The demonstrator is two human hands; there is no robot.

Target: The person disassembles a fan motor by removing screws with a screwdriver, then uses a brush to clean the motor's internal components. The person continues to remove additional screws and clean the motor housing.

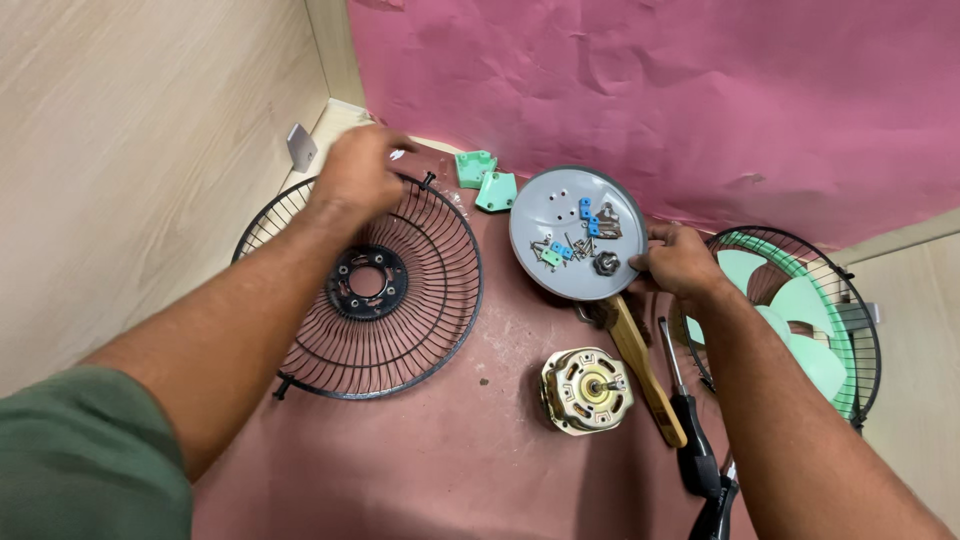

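Observation:
My left hand (358, 170) reaches over the far rim of a black wire fan guard (420, 300) lying flat on the pink-covered surface; its fingers are curled and whether they hold anything is hidden. My right hand (678, 262) grips the right edge of a round grey plate (560, 205), tilted up toward me. On the plate lie several screws, small blue and green plastic pieces and a dark nut (606, 264).
A brass-coloured fan motor (585, 390) sits in front of the plate. A wooden-handled tool (640, 365) and a black-handled screwdriver (690, 440) lie to its right. Two green plastic pieces (486, 180) rest at the back. A caged green-bladed fan (810, 320) stands far right.

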